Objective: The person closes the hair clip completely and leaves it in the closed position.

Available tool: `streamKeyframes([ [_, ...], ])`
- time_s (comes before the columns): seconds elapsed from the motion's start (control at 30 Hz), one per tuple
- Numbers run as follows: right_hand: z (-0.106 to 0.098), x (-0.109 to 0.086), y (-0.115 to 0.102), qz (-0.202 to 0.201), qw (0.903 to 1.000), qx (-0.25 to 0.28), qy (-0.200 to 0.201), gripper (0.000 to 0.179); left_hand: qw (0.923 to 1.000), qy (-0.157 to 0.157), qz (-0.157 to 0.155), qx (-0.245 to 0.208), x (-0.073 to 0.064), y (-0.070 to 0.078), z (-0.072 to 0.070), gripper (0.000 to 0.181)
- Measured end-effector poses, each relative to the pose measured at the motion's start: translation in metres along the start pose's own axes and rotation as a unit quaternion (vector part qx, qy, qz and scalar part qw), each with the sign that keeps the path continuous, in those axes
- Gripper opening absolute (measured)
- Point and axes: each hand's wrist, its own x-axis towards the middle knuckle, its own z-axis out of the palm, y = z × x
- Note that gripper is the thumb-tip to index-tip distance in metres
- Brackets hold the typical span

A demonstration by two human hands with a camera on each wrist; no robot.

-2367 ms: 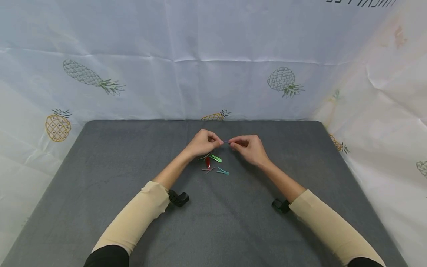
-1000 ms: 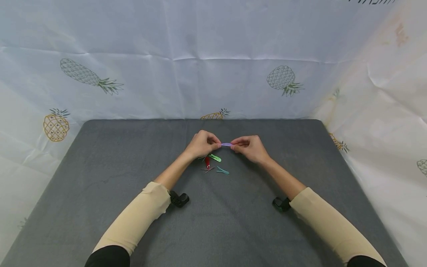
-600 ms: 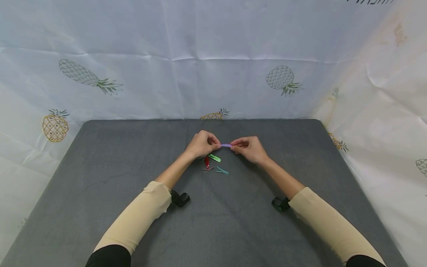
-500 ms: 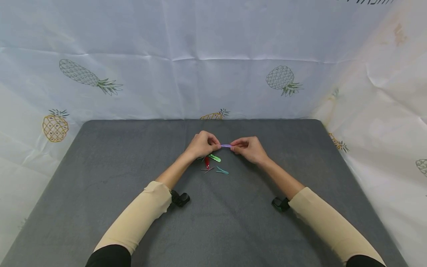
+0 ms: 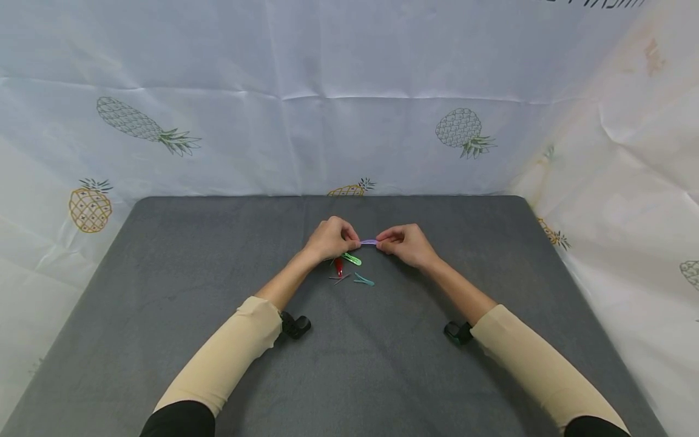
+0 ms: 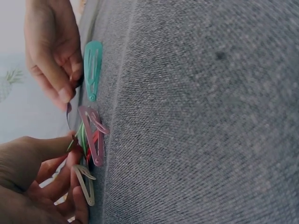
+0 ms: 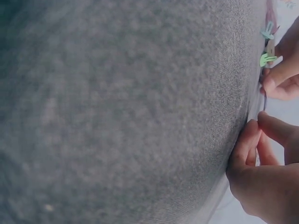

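Observation:
A purple snap hair clip spans the gap between both hands, just above the table. My left hand pinches its left end between thumb and fingers. The right end is pinched by my right hand. Fingertips cover both ends of the clip. Close below the left hand lie a green hair clip, a red hair clip and a teal hair clip. In the left wrist view, a pink clip and a beige clip also show, their arms sprung apart.
A grey cloth-covered table lies beneath the arms. Behind it hangs a white curtain printed with pineapples. Black wrist cameras sit at the left wrist and the right wrist.
Both hands have come slightly closer to me with the purple clip. More of the clip shows between the fingers than at first. The loose clips have stayed in place.

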Motion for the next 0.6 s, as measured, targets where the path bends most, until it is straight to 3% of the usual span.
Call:
streamKeyframes([
  [0.6,-0.0018,0.0012,-0.0019,0.004,0.9996,-0.020,-0.022,0.021,0.9999,-0.010,-0.008,0.012,-0.0021,0.0037,0.0022,0.010],
])
